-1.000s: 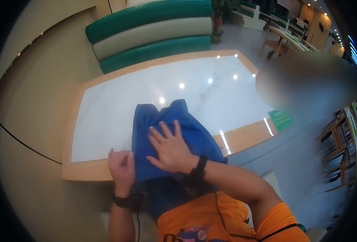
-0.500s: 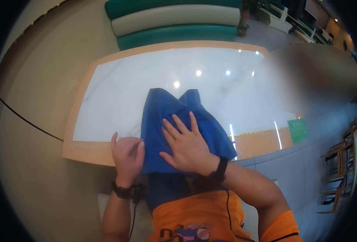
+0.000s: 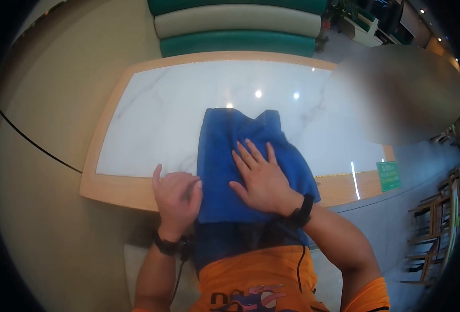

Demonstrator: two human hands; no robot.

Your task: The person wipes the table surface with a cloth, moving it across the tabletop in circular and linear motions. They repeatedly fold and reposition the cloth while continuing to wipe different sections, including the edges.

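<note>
A piece of blue cloth (image 3: 217, 156) lies on the white tabletop, its near edge reaching the table's front side by my body. Its far edge has two raised corners with a dip between, and some wrinkles run through the middle. My right hand (image 3: 264, 179) rests flat on the cloth, fingers spread. At the cloth's left edge, my left hand (image 3: 178, 200) is curled, with thumb and forefinger brought together against that edge and the little finger raised. The exact grip at those fingertips is partly hidden. Each wrist wears a black band.
The white table (image 3: 147, 114) has a wooden rim, with a green sign (image 3: 389, 177) at its right front edge. A green and beige padded bench (image 3: 238, 23) stands behind it. A wall (image 3: 48, 104) runs along the left; wooden chairs (image 3: 435, 223) stand far right.
Both hands and the cloth now appear a little farther right, as the view itself has shifted slightly. The dip in the cloth's far edge looks shallower. My right hand stays flat on it.
</note>
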